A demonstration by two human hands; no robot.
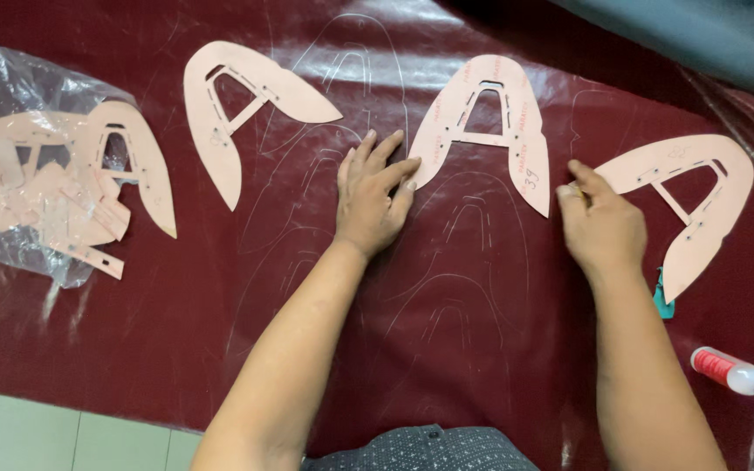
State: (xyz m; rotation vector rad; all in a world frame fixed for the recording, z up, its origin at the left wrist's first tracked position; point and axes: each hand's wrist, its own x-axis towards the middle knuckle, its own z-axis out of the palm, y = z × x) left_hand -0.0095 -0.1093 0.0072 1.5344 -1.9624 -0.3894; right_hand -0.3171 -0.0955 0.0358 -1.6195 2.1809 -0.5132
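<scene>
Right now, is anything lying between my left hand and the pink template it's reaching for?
Nothing visible does. The left hand already has its fingertips on the lower left edge of the middle pink template, lying flat on the dark red sheet.

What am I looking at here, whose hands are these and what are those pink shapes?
This is one picture from a camera worn on a person's head, looking down at their own two bare hands. There is no machine.

They work over a dark red sheet with faint traced outlines on it. Four pink card templates lie on it: one on a clear bag of smaller pieces at far left, a second beside it, a third in the middle, and a fourth at right.

The left hand presses flat, fingertips on the middle template's edge. The right hand pinches something small beside it, too hidden to name. A small bottle lies at lower right.
</scene>
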